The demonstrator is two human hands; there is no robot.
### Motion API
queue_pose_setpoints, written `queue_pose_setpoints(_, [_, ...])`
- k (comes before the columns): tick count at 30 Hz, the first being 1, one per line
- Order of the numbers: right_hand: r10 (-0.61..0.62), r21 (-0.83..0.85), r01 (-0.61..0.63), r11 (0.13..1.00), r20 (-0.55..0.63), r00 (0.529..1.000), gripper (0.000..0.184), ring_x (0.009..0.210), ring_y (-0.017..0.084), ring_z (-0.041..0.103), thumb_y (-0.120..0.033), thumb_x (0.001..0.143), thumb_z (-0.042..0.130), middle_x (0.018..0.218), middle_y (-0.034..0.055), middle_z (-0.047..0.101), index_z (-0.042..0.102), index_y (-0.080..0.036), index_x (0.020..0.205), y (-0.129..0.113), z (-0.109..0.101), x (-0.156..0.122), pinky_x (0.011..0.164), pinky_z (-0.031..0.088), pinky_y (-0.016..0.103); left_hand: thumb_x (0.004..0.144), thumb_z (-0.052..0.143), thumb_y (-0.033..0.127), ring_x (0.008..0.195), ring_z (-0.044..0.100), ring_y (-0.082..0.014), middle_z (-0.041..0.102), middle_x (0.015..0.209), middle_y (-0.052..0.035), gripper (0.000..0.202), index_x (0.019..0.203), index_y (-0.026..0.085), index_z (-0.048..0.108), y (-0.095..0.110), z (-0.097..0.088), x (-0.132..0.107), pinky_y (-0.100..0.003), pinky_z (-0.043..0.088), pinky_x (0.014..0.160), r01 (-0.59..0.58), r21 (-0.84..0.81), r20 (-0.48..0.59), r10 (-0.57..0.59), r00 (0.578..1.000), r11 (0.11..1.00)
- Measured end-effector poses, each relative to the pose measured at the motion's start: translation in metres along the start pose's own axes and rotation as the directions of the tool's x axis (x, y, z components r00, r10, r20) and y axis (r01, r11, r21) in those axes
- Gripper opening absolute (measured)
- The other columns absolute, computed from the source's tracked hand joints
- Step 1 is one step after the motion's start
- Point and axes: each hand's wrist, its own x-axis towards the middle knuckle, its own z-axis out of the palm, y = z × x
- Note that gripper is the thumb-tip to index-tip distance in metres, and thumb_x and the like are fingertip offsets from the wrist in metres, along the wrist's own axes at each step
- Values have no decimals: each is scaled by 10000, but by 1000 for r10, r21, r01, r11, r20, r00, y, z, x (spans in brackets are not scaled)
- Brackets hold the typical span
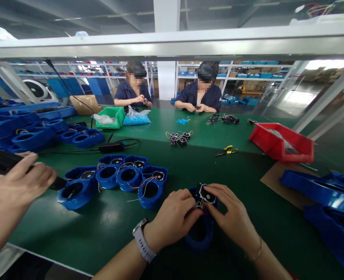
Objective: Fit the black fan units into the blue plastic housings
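Note:
A blue plastic housing (204,238) with a round opening lies on the table in front of me. At its upper end is a small black motor (208,195) with a white-edged frame. My right hand (229,208) grips this motor, thumb and fingers on its right side and top. My left hand (176,212), with a watch on the wrist, is closed at the motor's left side. Its thumb and forefinger pinch by the thin wires (200,203); the other fingertips are partly hidden. To the left stand several similar blue housings (151,194) with black motors and wires in them.
At the left edge a co-worker's hand (26,181) holds a black tool (2,159) over a housing. Pliers (227,151), loose black motors (180,139), a red bin (281,142) and a green bin (110,116) are on the table. Two people (199,91) sit opposite.

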Motion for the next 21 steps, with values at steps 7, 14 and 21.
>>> queue_pose_setpoints(7, [104,90,-111,990,83,991,284,1100,232,520,-268,927,537,1197,59,528,561,-267,1210,6,0,-7,946,465,426,1008,291,295,672,490,-126,536,729,-4,385,675,178,446,-7,-10,-20,-266,392,651,14,-203,-10,-17,1000,979])
queue_pose_setpoints(14, [68,-26,-65,998,174,982,290,1054,233,548,-250,936,482,1165,83,530,572,-235,1212,9,5,-20,895,499,419,957,420,203,1310,406,-206,503,1366,-32,132,915,187,545,-17,18,-39,-459,311,1098,-99,38,158,92,983,994])
queue_pose_setpoints(21, [4,-319,62,946,204,979,314,988,272,574,-249,946,405,1115,109,573,599,-191,1186,4,3,-19,880,483,528,959,425,221,1321,404,-201,528,1348,-28,149,978,196,570,-15,26,-42,-474,368,1079,-112,113,129,97,987,987])
